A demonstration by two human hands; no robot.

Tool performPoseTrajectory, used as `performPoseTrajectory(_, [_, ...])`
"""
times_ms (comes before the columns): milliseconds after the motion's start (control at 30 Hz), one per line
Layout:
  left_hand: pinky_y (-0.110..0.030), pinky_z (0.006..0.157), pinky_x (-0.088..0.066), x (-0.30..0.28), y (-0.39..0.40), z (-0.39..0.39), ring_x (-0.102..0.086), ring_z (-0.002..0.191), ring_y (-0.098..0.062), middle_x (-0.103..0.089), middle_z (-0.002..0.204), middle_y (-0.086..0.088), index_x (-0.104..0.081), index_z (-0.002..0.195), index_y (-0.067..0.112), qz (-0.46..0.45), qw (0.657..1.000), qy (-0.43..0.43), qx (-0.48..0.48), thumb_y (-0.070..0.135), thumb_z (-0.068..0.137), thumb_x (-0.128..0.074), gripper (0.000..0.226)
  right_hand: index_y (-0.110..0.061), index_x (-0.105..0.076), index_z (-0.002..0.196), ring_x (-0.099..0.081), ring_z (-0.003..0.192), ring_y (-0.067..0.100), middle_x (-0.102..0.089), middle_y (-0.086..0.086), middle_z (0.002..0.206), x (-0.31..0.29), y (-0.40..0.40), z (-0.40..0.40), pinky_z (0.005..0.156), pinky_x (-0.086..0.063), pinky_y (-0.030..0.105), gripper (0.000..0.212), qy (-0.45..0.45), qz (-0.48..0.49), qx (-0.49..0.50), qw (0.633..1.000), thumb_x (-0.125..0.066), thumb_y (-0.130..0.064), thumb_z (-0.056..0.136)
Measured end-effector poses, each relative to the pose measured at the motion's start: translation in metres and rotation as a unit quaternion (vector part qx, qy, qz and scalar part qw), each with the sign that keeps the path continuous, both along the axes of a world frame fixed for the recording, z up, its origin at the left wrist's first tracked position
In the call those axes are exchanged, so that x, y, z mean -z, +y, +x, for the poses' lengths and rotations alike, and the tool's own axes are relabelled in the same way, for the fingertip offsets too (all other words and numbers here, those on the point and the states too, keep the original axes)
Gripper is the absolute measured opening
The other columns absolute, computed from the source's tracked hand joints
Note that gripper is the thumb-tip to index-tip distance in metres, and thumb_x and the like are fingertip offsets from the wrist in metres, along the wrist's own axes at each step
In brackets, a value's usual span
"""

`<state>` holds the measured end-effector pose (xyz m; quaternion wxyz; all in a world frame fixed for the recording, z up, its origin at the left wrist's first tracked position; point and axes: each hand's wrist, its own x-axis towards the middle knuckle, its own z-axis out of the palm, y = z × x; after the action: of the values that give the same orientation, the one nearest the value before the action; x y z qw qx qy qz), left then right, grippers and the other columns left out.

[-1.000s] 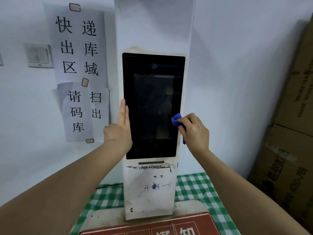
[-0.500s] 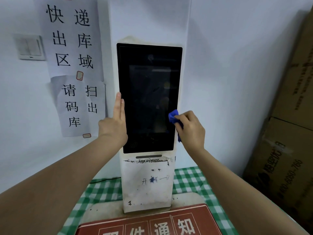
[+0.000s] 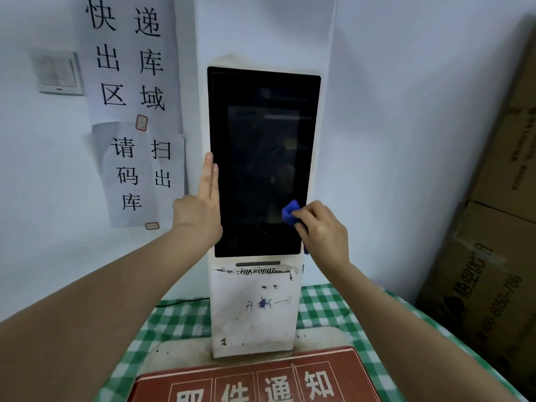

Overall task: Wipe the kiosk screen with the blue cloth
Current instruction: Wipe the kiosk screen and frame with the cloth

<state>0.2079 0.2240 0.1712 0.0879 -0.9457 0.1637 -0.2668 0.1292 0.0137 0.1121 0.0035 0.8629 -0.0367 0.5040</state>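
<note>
While my left hand (image 3: 200, 208) lies flat, fingers together, against the kiosk screen (image 3: 261, 158) left edge, my right hand (image 3: 323, 230) pinches the blue cloth (image 3: 291, 212), bunched, pressed on the screen's lower right.

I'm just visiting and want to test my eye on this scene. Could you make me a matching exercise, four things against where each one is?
Things:
1. blue cloth
2. left hand
3. light switch
4. cardboard boxes

Places:
A. far right, stacked by the wall
B. flat against the kiosk's left edge
C. wall, upper left
D. in the right hand, on the kiosk screen's lower right

Pairs: 1-D, 2-B, 3-C, 4-A
</note>
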Motion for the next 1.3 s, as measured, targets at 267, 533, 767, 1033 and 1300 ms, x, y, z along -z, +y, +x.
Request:
performPoseTrajectory(267, [-0.026, 0.042, -0.025, 0.001, 0.001, 0.002, -0.037, 0.044, -0.016, 0.04, 0.151, -0.011, 0.019, 0.149, 0.007, -0.001, 1.0, -0.006, 0.001, 0.018, 0.083, -0.052, 0.097, -0.013, -0.069, 0.083, -0.056, 0.065, 0.022, -0.058, 0.002, 0.08, 0.035, 0.008, 0.01, 0.034, -0.036, 0.026, 0.017, 0.018, -0.024, 0.0, 1.0, -0.076, -0.003, 0.071])
performPoseTrajectory(533, [-0.026, 0.041, -0.021, 0.002, 0.001, 0.002, -0.035, 0.043, -0.017, 0.04, 0.15, -0.012, 0.019, 0.149, 0.007, 0.0, 1.0, -0.008, 0.0, 0.018, 0.083, -0.051, 0.097, -0.013, -0.071, 0.089, -0.058, 0.07, 0.022, -0.062, 0.002, 0.084, 0.001, 0.011, 0.011, 0.037, -0.038, 0.026, 0.013, -0.04, 0.006, 0.001, 0.999, -0.074, -0.008, 0.076])
performPoseTrajectory(767, [-0.026, 0.042, -0.022, 0.0, 0.002, 0.001, -0.036, 0.044, -0.017, 0.039, 0.151, -0.01, 0.019, 0.15, 0.008, -0.01, 1.0, -0.002, 0.005, 0.02, 0.083, -0.054, 0.099, -0.015, -0.07, 0.082, -0.053, 0.063, 0.02, -0.057, 0.0, 0.079, 0.038, 0.009, 0.017, 0.035, -0.029, 0.023, 0.029, 0.041, -0.097, -0.011, 0.994, -0.081, 0.001, 0.06])
performPoseTrajectory(1033, [-0.027, 0.042, -0.023, -0.002, 0.006, 0.0, -0.037, 0.045, -0.018, 0.042, 0.15, -0.009, 0.02, 0.15, 0.009, -0.005, 1.0, 0.007, 0.011, 0.021, 0.083, -0.052, 0.099, -0.017, -0.07, 0.09, -0.056, 0.07, 0.019, -0.06, 0.0, 0.084, -0.004, 0.033, 0.021, 0.037, -0.039, 0.025, 0.012, -0.039, -0.006, -0.01, 0.999, -0.062, -0.013, 0.083])
performPoseTrajectory(1300, [-0.027, 0.042, -0.022, -0.002, 0.008, 0.003, -0.038, 0.046, -0.018, 0.043, 0.149, -0.008, 0.022, 0.149, 0.01, 0.006, 1.0, 0.002, 0.011, 0.029, 0.084, -0.055, 0.102, -0.015, -0.07, 0.081, -0.052, 0.06, 0.02, -0.057, 0.0, 0.078, 0.029, 0.035, 0.027, 0.037, -0.029, 0.022, 0.023, 0.05, -0.13, -0.037, 0.99, -0.079, -0.002, 0.064])
